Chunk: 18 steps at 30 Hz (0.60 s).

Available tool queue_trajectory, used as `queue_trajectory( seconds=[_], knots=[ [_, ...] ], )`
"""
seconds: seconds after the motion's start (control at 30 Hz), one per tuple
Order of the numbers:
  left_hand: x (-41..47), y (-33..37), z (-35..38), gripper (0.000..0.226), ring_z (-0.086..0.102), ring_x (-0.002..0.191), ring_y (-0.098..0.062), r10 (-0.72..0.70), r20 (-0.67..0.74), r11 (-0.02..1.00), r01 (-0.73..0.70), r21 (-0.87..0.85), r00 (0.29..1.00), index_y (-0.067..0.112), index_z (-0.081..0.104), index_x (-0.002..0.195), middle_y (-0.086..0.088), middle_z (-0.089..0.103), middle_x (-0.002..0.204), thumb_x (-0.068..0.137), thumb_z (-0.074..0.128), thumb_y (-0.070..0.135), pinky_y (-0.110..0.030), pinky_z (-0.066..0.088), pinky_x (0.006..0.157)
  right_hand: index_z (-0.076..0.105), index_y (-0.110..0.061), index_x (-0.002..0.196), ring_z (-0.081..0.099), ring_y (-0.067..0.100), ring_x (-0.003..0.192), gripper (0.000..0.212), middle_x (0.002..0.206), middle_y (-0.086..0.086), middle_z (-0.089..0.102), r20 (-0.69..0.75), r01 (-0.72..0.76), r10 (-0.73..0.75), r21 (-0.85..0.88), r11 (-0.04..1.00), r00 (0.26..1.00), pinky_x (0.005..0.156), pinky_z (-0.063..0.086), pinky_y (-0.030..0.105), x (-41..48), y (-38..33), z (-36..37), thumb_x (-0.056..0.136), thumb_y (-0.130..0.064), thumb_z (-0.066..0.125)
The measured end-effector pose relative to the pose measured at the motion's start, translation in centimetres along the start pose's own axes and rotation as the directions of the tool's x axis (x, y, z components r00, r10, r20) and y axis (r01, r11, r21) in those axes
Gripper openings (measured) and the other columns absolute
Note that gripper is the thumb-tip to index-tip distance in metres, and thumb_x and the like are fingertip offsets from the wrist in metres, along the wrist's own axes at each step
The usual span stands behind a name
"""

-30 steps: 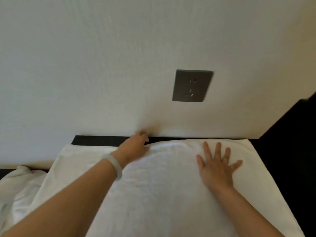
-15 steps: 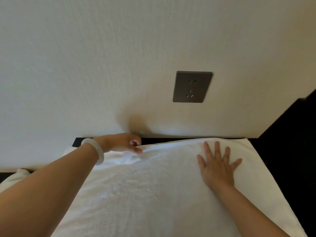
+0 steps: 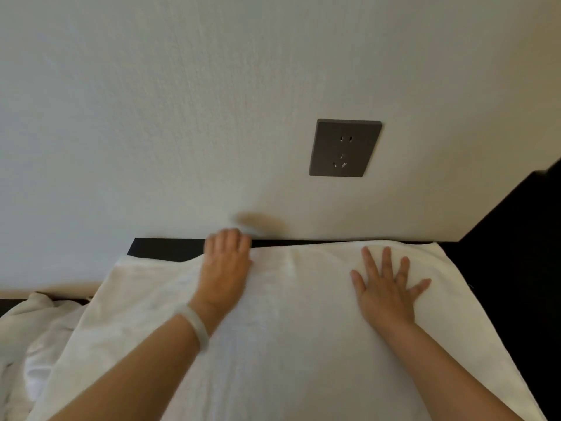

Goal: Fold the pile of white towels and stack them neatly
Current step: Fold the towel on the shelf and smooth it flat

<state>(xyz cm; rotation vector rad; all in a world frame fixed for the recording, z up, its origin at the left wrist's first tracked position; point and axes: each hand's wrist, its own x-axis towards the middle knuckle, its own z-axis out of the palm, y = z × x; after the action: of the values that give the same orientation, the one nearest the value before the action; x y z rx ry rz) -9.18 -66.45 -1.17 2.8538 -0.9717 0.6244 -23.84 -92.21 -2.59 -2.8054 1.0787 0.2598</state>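
Note:
A large white towel (image 3: 288,344) lies spread flat on a dark table, its far edge against the wall. My left hand (image 3: 226,265), blurred, rests on the towel's far edge left of centre, fingertips reaching the dark strip of table; a pale bangle circles that wrist. My right hand (image 3: 387,287) presses flat on the towel's far right part with fingers spread. A crumpled heap of white towels (image 3: 39,338) lies at the left, partly under the spread towel.
The white wall rises directly behind the table and carries a grey power socket (image 3: 344,148). A narrow strip of dark table (image 3: 164,249) shows at the far left edge. A black surface (image 3: 516,253) borders the towel on the right.
My left hand slid along the towel's far edge, first left with fingers curled, now back toward the centre and laid flatter. My right hand stayed pressed in place.

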Motion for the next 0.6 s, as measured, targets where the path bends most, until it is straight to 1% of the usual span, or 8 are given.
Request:
queue_trajectory(
  seconds=[0.07,0.13,0.23,0.3,0.37,0.43,0.53,0.6],
  knots=[
    [-2.5,2.9,0.4,0.046,0.055,0.112,-0.035,0.057,0.101,0.994,-0.046,-0.102,0.993,0.012,0.06,0.12,-0.015,0.062,0.121,0.086,0.056,0.044,-0.05,0.037,0.098,-0.012,-0.043,0.154,-0.014,0.032,0.152,0.063,0.166,-0.004,-0.015,-0.007,0.04,-0.041,-0.017,0.999,0.999,0.112,-0.007,0.071,0.4,0.6,0.1,0.099,-0.063,0.011],
    [-4.8,3.2,1.5,0.059,0.046,0.136,-0.031,0.063,0.278,0.992,-0.028,-0.125,0.959,0.023,0.051,0.142,-0.009,0.048,0.148,0.098,0.028,0.055,-0.056,0.026,0.109,-0.008,-0.041,0.156,-0.011,0.026,0.153,0.065,0.166,-0.008,-0.013,-0.007,0.039,-0.039,-0.004,0.999,0.999,0.115,-0.006,0.067,1.8,2.5,-0.4,0.099,-0.063,0.014],
    [-5.6,1.6,2.4,0.065,0.026,0.148,-0.025,0.037,0.333,0.994,0.0,-0.112,0.942,0.029,0.033,0.153,-0.002,0.027,0.161,0.101,0.009,0.059,-0.055,0.012,0.113,0.001,-0.027,0.16,-0.007,0.025,0.153,0.071,0.167,-0.004,-0.007,0.029,-0.137,0.136,0.031,0.99,0.99,0.119,0.0,0.062,2.9,4.0,-2.0,0.1,-0.061,0.016],
    [-5.4,1.8,1.7,0.065,0.022,0.149,-0.025,0.021,0.351,0.989,0.032,-0.145,0.936,0.027,0.032,0.154,-0.002,0.023,0.162,0.101,0.008,0.056,-0.054,0.011,0.116,0.018,-0.011,0.158,0.006,0.029,0.153,0.07,0.166,0.009,0.009,-0.057,-0.076,0.079,0.067,0.995,0.995,0.12,0.005,0.06,1.7,0.7,-2.3,0.103,-0.054,0.02],
    [-5.3,2.1,0.9,0.063,0.012,0.152,-0.022,0.047,0.374,0.965,0.055,-0.257,0.926,0.024,0.026,0.156,-0.001,0.014,0.164,0.101,0.01,0.048,-0.05,0.007,0.122,0.046,0.005,0.143,0.038,0.035,0.143,0.073,0.152,0.022,0.041,-0.237,0.242,-0.21,0.117,0.963,0.949,0.118,0.018,0.052,-1.1,-5.3,-0.5,0.104,-0.049,0.016],
    [-5.6,1.6,0.2,0.056,0.01,0.15,-0.012,0.069,0.319,0.877,0.095,-0.472,0.945,0.019,0.027,0.155,0.001,0.017,0.162,0.102,0.015,0.035,-0.037,0.007,0.125,0.062,0.006,0.127,0.058,0.036,0.125,0.081,0.134,0.024,0.059,-0.249,0.471,-0.433,0.117,0.874,0.866,0.109,0.024,0.046,-4.3,-11.1,2.0,0.105,-0.049,0.006],
    [-6.0,-1.2,-1.9,0.042,0.029,0.141,-0.001,-0.038,0.29,0.609,0.252,-0.752,0.956,0.013,0.046,0.145,0.006,0.038,0.152,0.105,0.034,0.015,-0.012,0.015,0.117,0.059,-0.011,0.136,0.052,0.035,0.132,0.063,0.142,0.018,0.055,-0.139,0.524,-0.511,0.082,0.848,0.848,0.112,0.018,0.053,-7.0,-15.3,3.7,0.102,-0.049,0.021],
    [-6.5,-4.7,-2.7,0.037,0.049,0.129,-0.01,-0.218,0.217,0.567,0.305,-0.765,0.951,0.011,0.063,0.126,0.002,0.055,0.137,0.098,0.039,0.009,-0.02,0.031,0.112,0.055,-0.023,0.141,0.048,0.037,0.135,0.059,0.146,0.017,0.051,-0.157,0.518,-0.511,-0.001,0.856,0.845,0.112,0.015,0.061,-6.9,-15.6,4.3,0.094,-0.05,0.032]
  ],
)
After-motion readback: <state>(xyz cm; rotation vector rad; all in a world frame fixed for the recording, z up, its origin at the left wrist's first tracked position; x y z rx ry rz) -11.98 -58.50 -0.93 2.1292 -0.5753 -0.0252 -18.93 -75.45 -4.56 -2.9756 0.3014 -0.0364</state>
